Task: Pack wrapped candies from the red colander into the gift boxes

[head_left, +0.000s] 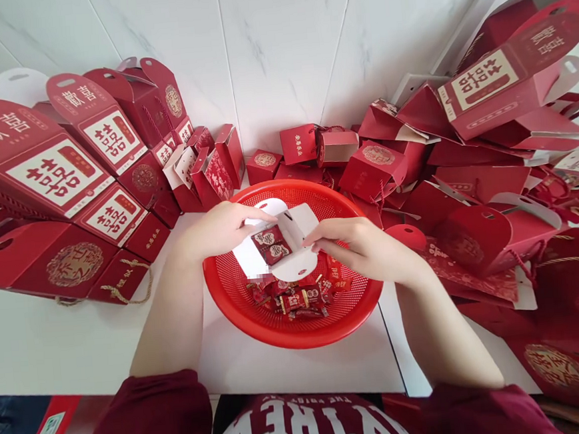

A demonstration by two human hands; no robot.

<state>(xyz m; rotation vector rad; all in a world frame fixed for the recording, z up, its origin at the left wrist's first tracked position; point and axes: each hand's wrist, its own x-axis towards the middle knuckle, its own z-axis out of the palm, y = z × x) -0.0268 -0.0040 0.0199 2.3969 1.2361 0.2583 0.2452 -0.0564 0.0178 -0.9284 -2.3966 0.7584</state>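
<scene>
An opened gift box (pixel 293 268), white on the inside, is held over the red plastic basket (pixel 299 336). Dark red wrapped sweets (pixel 273 245) with white lettering lie inside it. My left hand (pixel 220 228) grips the box's left wall, with the thumb and fingers at its upper flap. On the other side, my right hand (pixel 354 242) pinches the right edge of the box between thumb and fingers. Below the box, loose red and gold wrapped candies (pixel 296 300) rest on the basket's bottom. The box's outer faces are mostly hidden.
Red gift boxes (pixel 58 175) with handles are stacked in rows on the left of the white table (pixel 301 370). More red boxes (pixel 487 181) pile up loosely on the right, and small ones (pixel 298 143) stand against the tiled wall (pixel 276 51). A red stool (pixel 50 423) is at lower left.
</scene>
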